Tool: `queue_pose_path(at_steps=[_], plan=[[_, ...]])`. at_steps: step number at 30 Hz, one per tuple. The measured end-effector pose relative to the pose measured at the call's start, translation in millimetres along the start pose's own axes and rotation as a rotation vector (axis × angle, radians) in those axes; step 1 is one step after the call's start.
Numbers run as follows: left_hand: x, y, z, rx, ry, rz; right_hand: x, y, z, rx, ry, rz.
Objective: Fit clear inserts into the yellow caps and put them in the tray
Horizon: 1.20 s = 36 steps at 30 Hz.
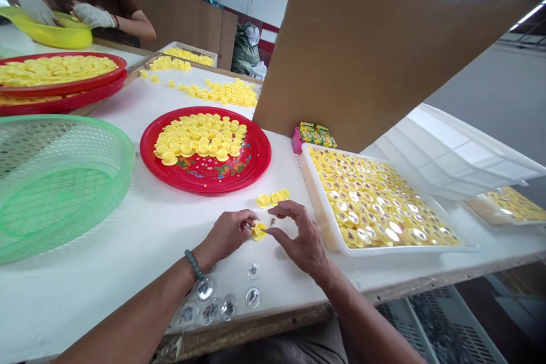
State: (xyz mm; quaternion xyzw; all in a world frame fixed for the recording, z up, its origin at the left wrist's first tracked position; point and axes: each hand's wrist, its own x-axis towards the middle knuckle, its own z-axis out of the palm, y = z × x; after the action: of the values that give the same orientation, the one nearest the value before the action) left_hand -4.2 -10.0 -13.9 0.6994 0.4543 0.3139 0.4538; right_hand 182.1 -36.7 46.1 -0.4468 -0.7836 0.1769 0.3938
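My left hand (pixel 228 236) pinches a small yellow plastic cup-shaped piece (pixel 258 232) just above the white table. My right hand (pixel 302 237) is beside it, the thumb tip at the piece's rim. Between that thumb and the fingers sits what looks like a small clear disc (pixel 273 222) with a dark mark, held by its edges. Several clear round discs (pixel 252 297) with dark printed middles lie near the table's front edge, some partly under my left wrist. A short row of yellow pieces (pixel 276 197) rests just beyond my hands.
A red tray (pixel 213 179) of yellow pieces stands ahead, a green basket (pixel 115 182) to the left. At right is a white tray (pixel 318 205) of finished-looking yellow pieces with clear tops. Cardboard (pixel 341 51) leans behind. A gloved co-worker handles a yellow basin (pixel 63 38).
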Motion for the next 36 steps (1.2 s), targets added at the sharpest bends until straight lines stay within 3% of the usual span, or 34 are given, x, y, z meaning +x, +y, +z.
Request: queue_pose_path(at_steps=[5, 9, 16, 21, 26, 29, 36], plan=[[1, 6, -0.6, -0.026, 0.008, -0.046, -5, -1, -2, 0.118, 0.047, 0.088], [1, 10, -1.1, -0.052, -0.008, -0.089, -7, -2, -7, 0.066, 0.040, 0.048], [5, 6, -0.6, -0.052, -0.003, -0.049, 5, 21, -15, -0.103, -0.329, -0.094], [12, 4, -2.2, -0.008, -0.003, -0.006, 15, 41, -6, -0.196, -0.491, -0.170], [18, 2, -1.4, -0.027, 0.005, 0.033, 24, 44, 3, -0.251, -0.573, -0.211], [20, 1, -1.1, -0.050, 0.016, 0.019, 24, 41, 6, -0.276, -0.588, -0.217], [21, -1, -1.5, -0.111, 0.019, -0.010, 15, 39, 7, -0.135, -0.487, -0.273]])
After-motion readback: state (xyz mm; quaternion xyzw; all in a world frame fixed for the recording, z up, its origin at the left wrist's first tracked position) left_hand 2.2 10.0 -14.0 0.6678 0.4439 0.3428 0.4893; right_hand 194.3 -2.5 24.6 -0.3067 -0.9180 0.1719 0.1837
